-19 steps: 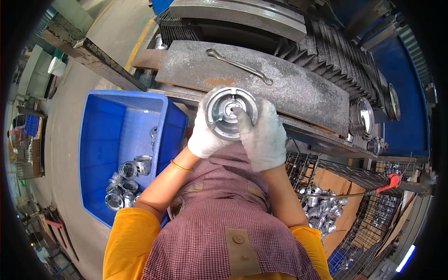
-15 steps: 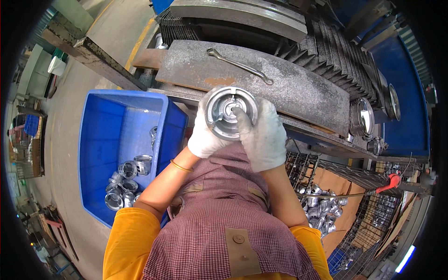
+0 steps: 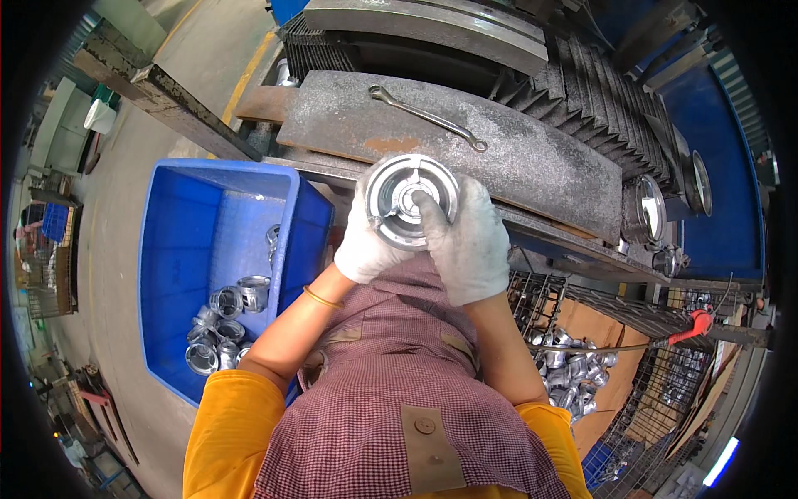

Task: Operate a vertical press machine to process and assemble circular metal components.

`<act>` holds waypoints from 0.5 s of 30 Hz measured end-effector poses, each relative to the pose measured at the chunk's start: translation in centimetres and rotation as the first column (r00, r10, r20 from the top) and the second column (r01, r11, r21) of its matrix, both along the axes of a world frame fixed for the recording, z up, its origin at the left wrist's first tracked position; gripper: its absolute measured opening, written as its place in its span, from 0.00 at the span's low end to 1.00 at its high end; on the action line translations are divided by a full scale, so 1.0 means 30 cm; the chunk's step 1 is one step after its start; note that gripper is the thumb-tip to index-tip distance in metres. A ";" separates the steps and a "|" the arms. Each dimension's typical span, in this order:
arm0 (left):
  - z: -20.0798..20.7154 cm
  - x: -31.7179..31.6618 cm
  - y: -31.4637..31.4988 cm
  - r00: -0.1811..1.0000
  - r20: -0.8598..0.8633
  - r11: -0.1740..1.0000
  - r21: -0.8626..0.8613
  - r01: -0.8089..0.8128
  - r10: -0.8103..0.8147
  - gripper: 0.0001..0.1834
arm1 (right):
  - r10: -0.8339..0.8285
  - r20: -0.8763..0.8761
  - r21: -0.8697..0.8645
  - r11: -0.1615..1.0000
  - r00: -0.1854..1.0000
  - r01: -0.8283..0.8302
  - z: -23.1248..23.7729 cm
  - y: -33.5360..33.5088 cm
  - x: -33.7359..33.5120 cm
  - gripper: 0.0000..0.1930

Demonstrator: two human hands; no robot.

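A round, silvery metal housing (image 3: 394, 185) with a stepped hollow inside is held up between my two white-gloved hands, in front of the bench edge. My left hand (image 3: 363, 237) wraps its left side and underside, its fingers mostly hidden behind the part. On the right, my right hand (image 3: 472, 241) grips the rim, with the thumb reaching into the hollow and resting near the central hub. Just beyond the housing lies a double-ended ring spanner (image 3: 426, 119) on a scuffed metal plate (image 3: 532, 150).
At left stands a blue plastic bin (image 3: 176, 266) with several similar metal parts (image 3: 226, 303) inside. To the lower right, a wire basket (image 3: 665, 399) lined with cardboard holds more metal castings (image 3: 573, 374). A red-handled lever (image 3: 692, 328) crosses above it. Pleated machine covers (image 3: 573, 91) rise behind the plate.
The housing has tilted slightly in my hands, so light falls differently inside it. Both hands keep almost the same place and grip.
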State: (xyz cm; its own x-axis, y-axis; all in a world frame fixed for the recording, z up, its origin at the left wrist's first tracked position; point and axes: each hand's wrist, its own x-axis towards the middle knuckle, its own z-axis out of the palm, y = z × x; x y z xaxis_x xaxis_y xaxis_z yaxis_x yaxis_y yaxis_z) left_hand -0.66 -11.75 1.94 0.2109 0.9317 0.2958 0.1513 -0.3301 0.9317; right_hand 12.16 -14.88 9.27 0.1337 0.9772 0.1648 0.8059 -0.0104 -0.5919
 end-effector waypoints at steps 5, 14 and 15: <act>-0.003 -0.007 0.006 0.998 -0.057 0.999 0.030 0.033 -0.031 0.53 | -0.004 0.014 -0.002 1.000 1.000 0.004 0.006 0.001 -0.002 0.22; -0.012 -0.017 0.009 1.000 -0.006 0.999 -0.030 0.023 -0.023 0.55 | 0.008 0.060 0.025 1.000 0.998 -0.010 -0.005 0.005 -0.005 0.21; -0.007 -0.020 0.004 1.000 0.004 1.000 -0.027 0.012 -0.012 0.55 | 0.015 0.052 0.042 0.999 0.999 -0.017 -0.007 0.005 -0.007 0.21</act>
